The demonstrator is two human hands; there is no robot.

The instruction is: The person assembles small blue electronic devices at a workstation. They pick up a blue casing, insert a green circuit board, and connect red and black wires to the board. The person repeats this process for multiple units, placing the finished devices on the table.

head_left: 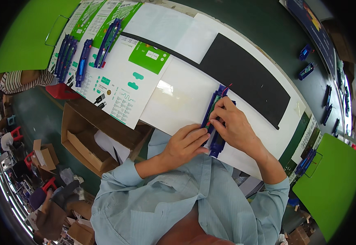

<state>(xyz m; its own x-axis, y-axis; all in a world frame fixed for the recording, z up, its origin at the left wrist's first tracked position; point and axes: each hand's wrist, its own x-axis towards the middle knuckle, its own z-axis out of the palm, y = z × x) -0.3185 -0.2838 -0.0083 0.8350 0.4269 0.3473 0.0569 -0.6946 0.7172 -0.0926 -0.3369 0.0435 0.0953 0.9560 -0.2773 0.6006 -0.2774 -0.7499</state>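
A long dark-blue plastic housing (216,148) with a green circuit board inside lies slanted on the white tabletop in front of me. A thin red wire (227,88) sticks out of its far end. Around its near left side, my left hand (187,143) grips it with curled fingers. Over its middle, my right hand (234,125) has thumb and forefinger pinched together against the board; what they hold is hidden. Similar blue housings (82,63) with boards lie at the far left on printed sheets.
Green-and-white printed sheets (116,87) cover the table's left side. A black mat (247,77) lies beyond my hands. Below the left edge stands an open cardboard box (84,139). Green panels (329,179) flank both sides. At far left shows another person's striped sleeve (26,79). More blue units (306,70) lie on the right-hand surface.
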